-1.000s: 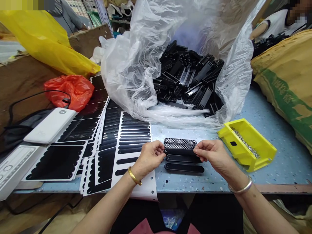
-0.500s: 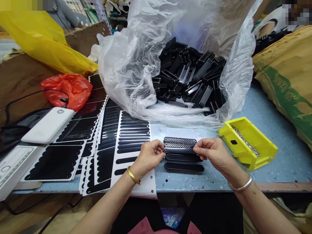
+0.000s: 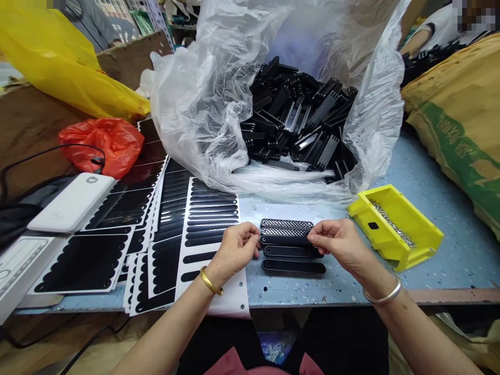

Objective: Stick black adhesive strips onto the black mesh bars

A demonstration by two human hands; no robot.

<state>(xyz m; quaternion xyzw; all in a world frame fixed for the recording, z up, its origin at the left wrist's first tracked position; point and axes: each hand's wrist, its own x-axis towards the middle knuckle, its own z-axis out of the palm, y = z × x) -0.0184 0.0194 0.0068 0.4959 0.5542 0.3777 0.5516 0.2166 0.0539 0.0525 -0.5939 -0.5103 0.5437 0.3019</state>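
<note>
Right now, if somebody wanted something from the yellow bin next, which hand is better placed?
Probably the right hand: it's closest to the yellow bin, with only tabletop between. The left hand is farther away, at the dark strips' opposite end.

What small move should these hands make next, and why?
Perhaps smooth the black strip down from end to end: the left hand and right hand are at its opposite ends, the two nearer bars have smooth black faces, and the two farther bars show patterned ones.
</note>
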